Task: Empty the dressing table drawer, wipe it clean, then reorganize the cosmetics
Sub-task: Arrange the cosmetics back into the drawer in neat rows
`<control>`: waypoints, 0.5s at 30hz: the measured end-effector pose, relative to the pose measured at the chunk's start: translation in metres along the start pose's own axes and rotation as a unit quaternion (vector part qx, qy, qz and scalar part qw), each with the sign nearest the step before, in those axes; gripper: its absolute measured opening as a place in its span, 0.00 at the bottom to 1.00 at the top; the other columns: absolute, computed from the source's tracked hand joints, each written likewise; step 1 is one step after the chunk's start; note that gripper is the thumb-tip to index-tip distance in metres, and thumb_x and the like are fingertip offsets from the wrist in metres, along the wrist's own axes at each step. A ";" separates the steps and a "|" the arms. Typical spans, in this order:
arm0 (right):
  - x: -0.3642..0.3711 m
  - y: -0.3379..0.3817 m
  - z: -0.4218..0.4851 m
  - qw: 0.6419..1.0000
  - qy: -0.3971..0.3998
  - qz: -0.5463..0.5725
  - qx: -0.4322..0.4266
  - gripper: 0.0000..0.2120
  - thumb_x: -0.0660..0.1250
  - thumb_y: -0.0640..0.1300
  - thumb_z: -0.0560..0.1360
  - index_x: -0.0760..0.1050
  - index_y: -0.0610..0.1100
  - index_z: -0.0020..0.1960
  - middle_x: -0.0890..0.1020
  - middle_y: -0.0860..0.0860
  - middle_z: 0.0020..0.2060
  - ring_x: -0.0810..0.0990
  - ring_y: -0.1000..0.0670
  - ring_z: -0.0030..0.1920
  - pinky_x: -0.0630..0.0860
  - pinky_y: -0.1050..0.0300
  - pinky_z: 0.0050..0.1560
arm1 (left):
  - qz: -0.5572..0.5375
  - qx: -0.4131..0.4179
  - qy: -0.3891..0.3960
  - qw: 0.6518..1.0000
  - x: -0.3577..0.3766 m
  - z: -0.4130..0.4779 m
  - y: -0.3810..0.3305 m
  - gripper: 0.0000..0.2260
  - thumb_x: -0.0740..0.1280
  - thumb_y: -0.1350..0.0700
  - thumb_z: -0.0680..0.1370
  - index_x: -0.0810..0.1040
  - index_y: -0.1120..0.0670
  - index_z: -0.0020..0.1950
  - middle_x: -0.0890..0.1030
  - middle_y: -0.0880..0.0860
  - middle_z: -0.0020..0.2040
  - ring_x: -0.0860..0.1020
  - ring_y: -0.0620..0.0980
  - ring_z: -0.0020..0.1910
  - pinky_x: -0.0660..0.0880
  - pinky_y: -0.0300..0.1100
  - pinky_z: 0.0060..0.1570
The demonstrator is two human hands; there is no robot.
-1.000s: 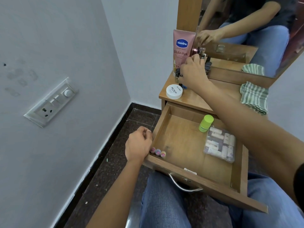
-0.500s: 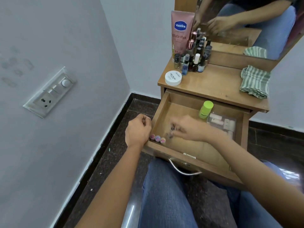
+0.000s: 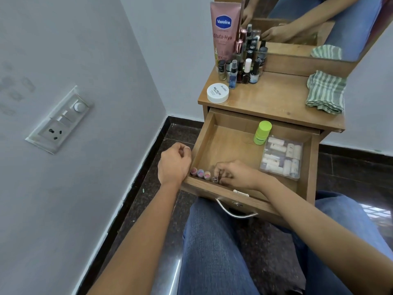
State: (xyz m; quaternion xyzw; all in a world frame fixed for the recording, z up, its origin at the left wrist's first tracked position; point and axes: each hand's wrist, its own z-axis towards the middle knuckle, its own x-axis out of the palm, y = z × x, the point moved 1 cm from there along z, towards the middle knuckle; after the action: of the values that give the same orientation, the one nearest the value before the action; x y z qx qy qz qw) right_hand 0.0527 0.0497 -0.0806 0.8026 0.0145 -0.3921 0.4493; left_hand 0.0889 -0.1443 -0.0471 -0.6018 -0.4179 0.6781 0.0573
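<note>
Grey walls (image 3: 85,60) meet in a corner and the wooden dressing table (image 3: 272,99) is tucked into it, with its drawer (image 3: 229,143) pulled out over the person's lap. I'd say we're well into the last stage. The drawer floor looks bare and clean and the striped cloth (image 3: 325,92) sits folded on the tabletop, so emptying and wiping seem done. Loads is still up top though: the pink Vaseline tube (image 3: 224,28), a crowd of nail polish bottles (image 3: 244,69) and a white jar (image 3: 218,93). Back in the drawer so far are a clear pack of tubes (image 3: 281,159) on the right, a green bottle (image 3: 262,133) just beside it, and a row of three tiny bottles (image 3: 200,173) in the front left corner. The right hand (image 3: 236,174) pinches a fourth little bottle (image 3: 215,179) in its fingertips, right next to that row. The left hand (image 3: 174,165) is a loose fist against the outside of the drawer's left wall, holding nothing I can see.
</note>
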 end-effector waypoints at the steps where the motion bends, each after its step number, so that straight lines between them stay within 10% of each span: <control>1: 0.001 -0.001 0.001 1.000 0.000 0.004 0.000 0.08 0.66 0.34 0.75 0.76 0.45 0.51 0.79 0.54 0.40 0.78 0.58 0.40 0.74 0.68 0.44 | -0.001 0.001 -0.001 1.000 0.000 0.000 0.000 0.08 0.61 0.50 0.78 0.79 0.48 0.45 0.80 0.46 0.38 0.78 0.48 0.38 0.76 0.44 0.39; 15: 0.010 -0.010 0.008 0.999 0.001 0.053 -0.002 0.07 0.67 0.36 0.76 0.75 0.45 0.51 0.79 0.53 0.40 0.77 0.59 0.40 0.73 0.70 0.43 | -0.007 0.006 0.002 1.000 0.001 0.001 0.004 0.08 0.61 0.50 0.78 0.79 0.48 0.44 0.79 0.46 0.35 0.78 0.47 0.36 0.75 0.42 0.36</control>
State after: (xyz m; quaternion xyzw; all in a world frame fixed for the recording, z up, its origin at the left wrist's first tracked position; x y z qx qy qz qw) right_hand 0.0516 0.0466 -0.0963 0.8015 -0.0272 -0.3670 0.4714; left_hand 0.0896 -0.1465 -0.0500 -0.5997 -0.4181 0.6791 0.0663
